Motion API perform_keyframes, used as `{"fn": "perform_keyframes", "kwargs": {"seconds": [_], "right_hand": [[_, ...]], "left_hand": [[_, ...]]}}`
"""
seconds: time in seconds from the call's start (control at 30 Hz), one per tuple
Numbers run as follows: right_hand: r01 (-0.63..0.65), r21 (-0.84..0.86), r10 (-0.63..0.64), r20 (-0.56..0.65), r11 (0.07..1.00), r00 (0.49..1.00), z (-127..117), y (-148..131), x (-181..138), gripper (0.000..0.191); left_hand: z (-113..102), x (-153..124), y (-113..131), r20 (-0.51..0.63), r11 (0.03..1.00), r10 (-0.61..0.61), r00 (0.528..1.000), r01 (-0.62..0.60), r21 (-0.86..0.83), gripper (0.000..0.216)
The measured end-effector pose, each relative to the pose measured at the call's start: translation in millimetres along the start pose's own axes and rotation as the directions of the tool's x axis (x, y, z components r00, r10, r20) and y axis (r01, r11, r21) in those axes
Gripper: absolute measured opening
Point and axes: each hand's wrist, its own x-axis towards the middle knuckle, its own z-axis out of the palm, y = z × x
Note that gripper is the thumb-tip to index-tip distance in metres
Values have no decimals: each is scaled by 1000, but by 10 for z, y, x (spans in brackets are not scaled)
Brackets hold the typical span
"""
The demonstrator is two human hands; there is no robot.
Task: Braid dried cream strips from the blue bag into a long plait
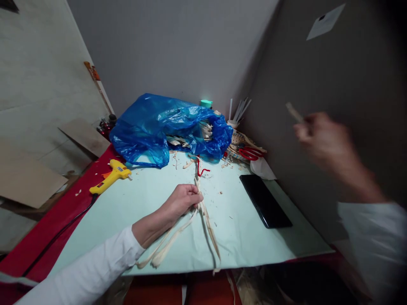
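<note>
Two bare hands are at work over the table, and from where I stand the left hand (184, 199) does the steadying: thumb and fingers pinch a bundle of pale strands (208, 228) at the centre of the frame. The loose ends fan out towards the lower middle, and a red cord (199, 167) shows at the far end. Up at the right of the frame, well apart from the bundle, the right hand (327, 135) is blurred but seems to have a pale strip (294, 112) nipped between thumb and fingers. I take the step in hand to be working the strands while the left hand anchors them. The next move, I'd judge, calls for a firm left pinch and a steady right hand, clear of the phone (265, 201) at centre right, so the loose ends don't tangle.
</note>
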Motion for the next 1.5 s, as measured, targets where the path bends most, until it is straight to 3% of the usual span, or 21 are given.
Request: {"fn": "perform_keyframes", "kwargs": {"seconds": [0.07,0.13,0.17,0.23,0.3,0.37,0.5,0.63,0.73,0.93,1.03,1.13,1.37,1.5], "right_hand": [[-11,-155,0,-75,988,997,328,-230,-72,13],[35,-160,-34,10,986,999,639,-553,-251,8],[65,-39,-60,134,997,989,779,-728,-364,10],[19,237,-117,404,971,907,1018,-1051,-596,20],[-22,310,-133,470,951,873,1197,-1284,-784,21],[-68,333,-87,431,941,898,1306,-1393,-895,17],[-238,525,19,389,817,921,1326,-1327,-927,14],[-407,624,151,421,667,894,1225,-1162,-942,17],[-481,659,159,488,577,858,1186,-1110,-1041,18],[-542,643,125,576,542,808,1230,-1192,-1231,18],[-524,639,115,568,563,815,1236,-1214,-1244,18],[-471,578,126,535,667,836,1212,-1218,-1245,15],[-222,358,61,409,907,910,1198,-1240,-1313,21],[-86,184,17,344,979,939,1242,-1238,-1344,21]], "left_hand": [[-15,8,-16,22,999,9,1000,-8,-35,15],[-23,11,-32,35,998,12,999,-10,-67,17],[-23,10,-37,39,996,14,999,-10,-84,17],[-16,4,-43,34,994,25,999,-21,-110,14],[-6,-3,-42,23,992,47,999,-44,-121,10],[3,-7,-37,21,992,57,998,-54,-114,10],[8,-7,-25,65,988,54,996,-44,-145,12],[5,-10,-23,93,978,74,993,-54,-204,21],[8,-24,-15,114,970,89,989,-60,-237,20],[21,-37,-6,99,976,93,991,-71,-205,17],[26,-29,-23,78,981,110,991,-96,-171,14],[30,-26,-35,77,983,127,989,-115,-141,10],[33,-46,-24,92,988,126,988,-116,-102,9],[22,-44,-18,92,992,99,991,-91,-87,10]]}}
